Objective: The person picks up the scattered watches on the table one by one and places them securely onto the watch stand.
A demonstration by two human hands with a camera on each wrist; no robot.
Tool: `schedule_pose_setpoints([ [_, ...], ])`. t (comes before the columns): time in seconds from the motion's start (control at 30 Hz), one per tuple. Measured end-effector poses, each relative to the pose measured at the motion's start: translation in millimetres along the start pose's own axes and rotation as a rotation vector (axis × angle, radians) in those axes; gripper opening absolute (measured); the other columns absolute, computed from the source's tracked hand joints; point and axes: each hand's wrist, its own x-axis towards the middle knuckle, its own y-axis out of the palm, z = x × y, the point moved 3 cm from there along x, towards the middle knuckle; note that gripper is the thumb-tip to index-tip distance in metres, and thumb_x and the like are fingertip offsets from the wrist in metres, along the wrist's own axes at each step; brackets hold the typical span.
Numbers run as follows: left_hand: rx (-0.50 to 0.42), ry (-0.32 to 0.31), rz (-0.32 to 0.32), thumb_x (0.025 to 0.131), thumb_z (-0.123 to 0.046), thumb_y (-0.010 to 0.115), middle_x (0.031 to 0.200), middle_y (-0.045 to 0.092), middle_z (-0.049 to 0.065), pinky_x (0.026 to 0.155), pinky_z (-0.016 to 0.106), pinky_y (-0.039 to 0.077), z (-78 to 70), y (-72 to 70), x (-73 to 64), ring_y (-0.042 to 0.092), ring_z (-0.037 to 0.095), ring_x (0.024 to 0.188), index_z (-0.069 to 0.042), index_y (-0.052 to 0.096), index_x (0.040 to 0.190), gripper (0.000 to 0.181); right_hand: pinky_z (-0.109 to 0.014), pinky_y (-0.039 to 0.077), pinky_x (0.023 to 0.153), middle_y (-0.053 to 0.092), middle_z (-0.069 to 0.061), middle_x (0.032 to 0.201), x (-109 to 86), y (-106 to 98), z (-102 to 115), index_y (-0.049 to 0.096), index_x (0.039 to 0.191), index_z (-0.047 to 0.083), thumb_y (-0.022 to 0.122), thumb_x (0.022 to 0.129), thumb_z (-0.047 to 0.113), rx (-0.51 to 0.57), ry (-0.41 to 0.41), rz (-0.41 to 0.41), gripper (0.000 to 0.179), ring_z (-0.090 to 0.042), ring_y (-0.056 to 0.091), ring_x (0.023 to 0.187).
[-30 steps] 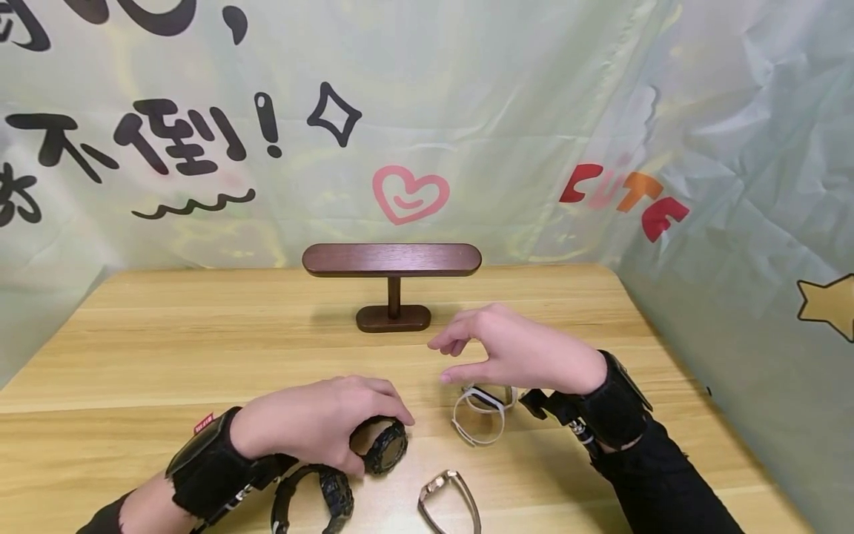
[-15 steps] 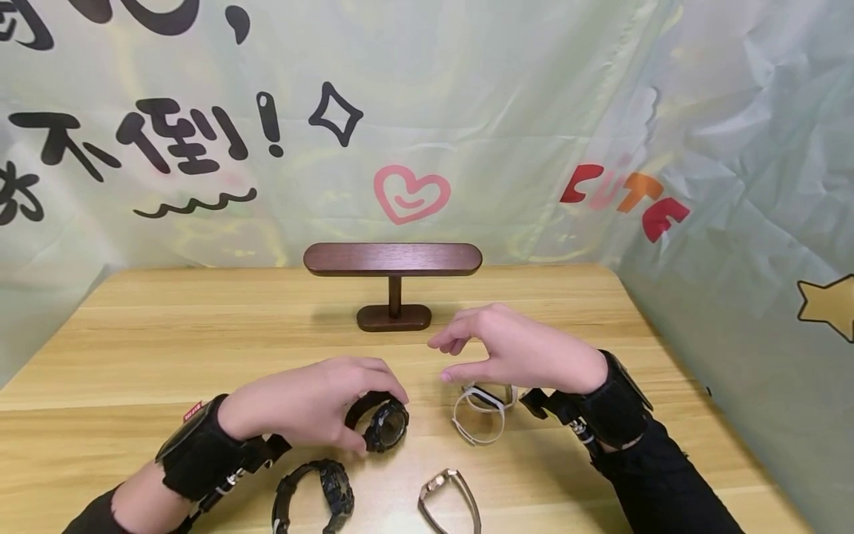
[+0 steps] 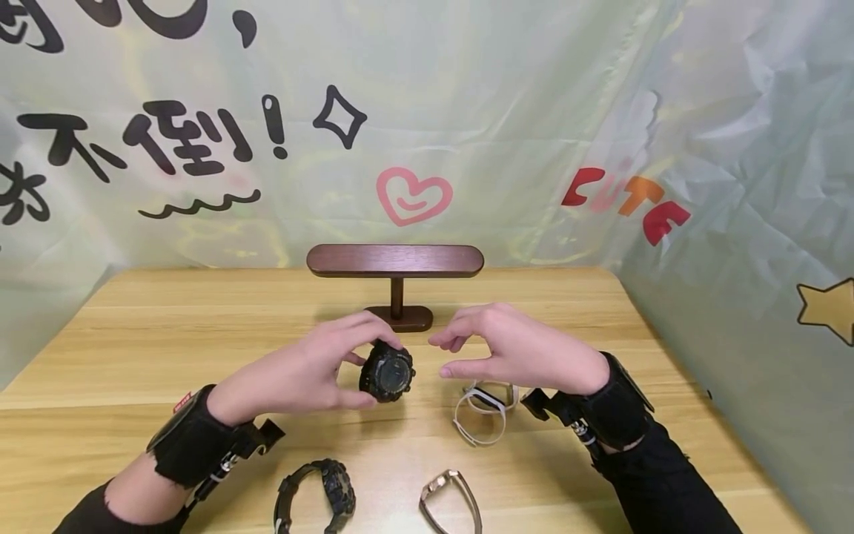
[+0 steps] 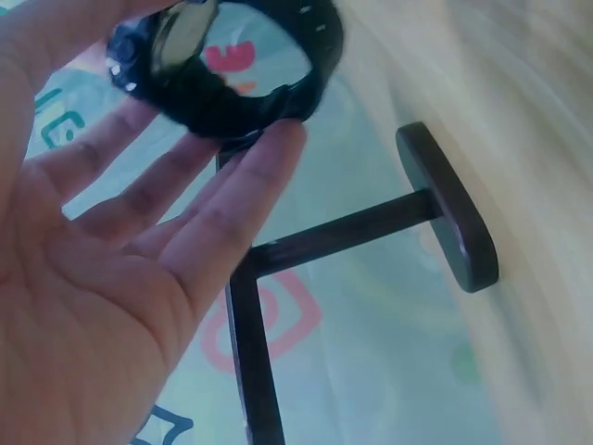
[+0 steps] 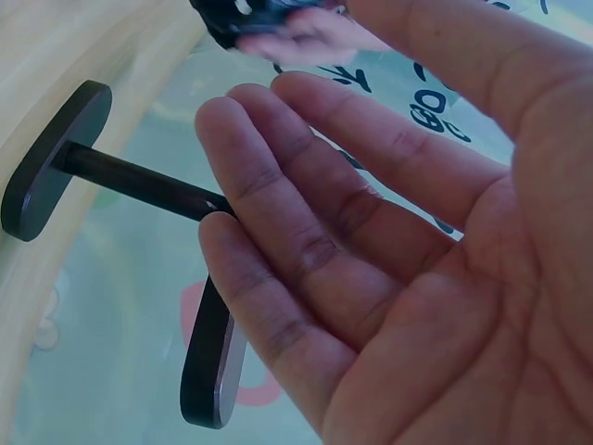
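Observation:
My left hand (image 3: 323, 363) pinches a black digital watch (image 3: 388, 372) between thumb and fingers, lifted off the table just in front of the stand's base. In the left wrist view the black watch (image 4: 232, 111) shows its closed strap loop. To its right, my right hand (image 3: 510, 345) hovers with fingers loosely bent and nothing in its grasp; the right wrist view shows its bare palm (image 5: 445, 297). Behind both hands stands a dark wooden T-shaped display stand (image 3: 395, 259), its bar bare. Below the right hand lie pale bands (image 3: 479, 415), partly overlapping.
A second black watch (image 3: 339, 489) lies at the front of the wooden table (image 3: 167, 334). A slim gold-toned watch (image 3: 440, 486) lies to its right. A printed cloth backdrop (image 3: 507, 111) rises behind and at the right of the table.
My left hand has lifted the black watch from the table and carried it away from me towards the stand, its face now turned to the head camera. The right hand stays in place.

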Motion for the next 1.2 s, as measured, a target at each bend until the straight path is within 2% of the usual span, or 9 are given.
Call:
schedule_pose_setpoints([
  [0.2, -0.036, 0.012, -0.098, 0.076, -0.004, 0.096, 0.144, 0.06, 0.004, 0.092, 0.025, 0.064, -0.9, -7.7, 0.3, 0.062, 0.024, 0.132, -0.016, 0.062, 0.136, 0.07, -0.032, 0.062, 0.094, 0.077, 0.005, 0.121, 1.5, -0.5, 2.0, 0.077, 0.129, 0.017, 0.077, 0.101, 0.037, 0.011, -0.02, -0.039, 0.034, -0.01, 0.073, 0.111],
  [0.4, -0.05, 0.013, -0.146, 0.077, -0.004, 0.096, 0.144, 0.061, 0.006, 0.092, 0.025, 0.064, -0.1, -13.0, -0.7, 0.065, 0.023, 0.129, -0.015, 0.062, 0.138, 0.071, -0.03, 0.062, 0.093, 0.077, 0.006, 0.125, 2.1, -0.8, 3.5, 0.077, 0.129, 0.018, 0.076, 0.102, 0.037, 0.016, -0.017, -0.074, 0.033, -0.007, 0.072, 0.111],
  [0.53, -0.044, 0.019, -0.182, 0.077, -0.004, 0.096, 0.142, 0.061, 0.005, 0.093, 0.025, 0.064, -0.4, -16.3, -1.7, 0.065, 0.022, 0.128, -0.015, 0.063, 0.138, 0.07, -0.029, 0.062, 0.091, 0.077, 0.007, 0.123, 2.6, -0.5, 4.5, 0.078, 0.128, 0.018, 0.075, 0.102, 0.036, 0.025, -0.029, -0.102, 0.032, -0.006, 0.073, 0.108],
  [0.67, -0.078, 0.013, -0.229, 0.076, -0.001, 0.096, 0.141, 0.061, 0.005, 0.095, 0.026, 0.064, 0.2, -19.3, -2.3, 0.066, 0.024, 0.128, -0.014, 0.062, 0.138, 0.072, -0.027, 0.062, 0.087, 0.078, 0.007, 0.12, 4.0, -0.1, 5.9, 0.079, 0.126, 0.018, 0.076, 0.102, 0.033, 0.046, -0.039, -0.148, 0.028, -0.005, 0.073, 0.103],
  [0.83, -0.15, 0.014, -0.295, 0.073, 0.005, 0.096, 0.138, 0.06, 0.006, 0.096, 0.027, 0.063, 1.0, -22.5, -1.4, 0.065, 0.025, 0.129, -0.01, 0.061, 0.137, 0.074, -0.023, 0.06, 0.077, 0.079, 0.009, 0.115, 7.3, 1.3, 7.5, 0.081, 0.12, 0.019, 0.078, 0.1, 0.028, 0.065, -0.041, -0.208, 0.022, 0.0, 0.07, 0.093],
  [0.97, -0.156, 0.021, -0.349, 0.073, 0.006, 0.096, 0.138, 0.059, 0.006, 0.096, 0.028, 0.064, 0.4, -24.9, -1.1, 0.064, 0.024, 0.128, -0.01, 0.061, 0.136, 0.074, -0.023, 0.057, 0.068, 0.08, 0.009, 0.11, 11.1, 4.0, 7.2, 0.083, 0.116, 0.019, 0.08, 0.099, 0.025, 0.081, -0.056, -0.259, 0.019, 0.0, 0.068, 0.088],
  [1.1, -0.149, 0.025, -0.391, 0.073, 0.005, 0.096, 0.139, 0.059, 0.007, 0.095, 0.029, 0.064, 0.1, -27.0, -2.0, 0.064, 0.023, 0.128, -0.01, 0.062, 0.136, 0.073, -0.023, 0.055, 0.065, 0.081, 0.01, 0.106, 15.8, 9.2, 6.6, 0.083, 0.115, 0.018, 0.081, 0.098, 0.023, 0.118, -0.063, -0.306, 0.018, -0.001, 0.07, 0.09],
  [1.2, -0.155, 0.028, -0.412, 0.073, 0.005, 0.096, 0.14, 0.059, 0.008, 0.096, 0.03, 0.064, -0.2, -28.5, -2.8, 0.064, 0.024, 0.128, -0.01, 0.062, 0.136, 0.073, -0.023, 0.055, 0.069, 0.081, 0.01, 0.105, 19.6, 13.7, 6.8, 0.084, 0.114, 0.018, 0.082, 0.097, 0.023, 0.165, -0.051, -0.337, 0.017, -0.001, 0.072, 0.096],
])
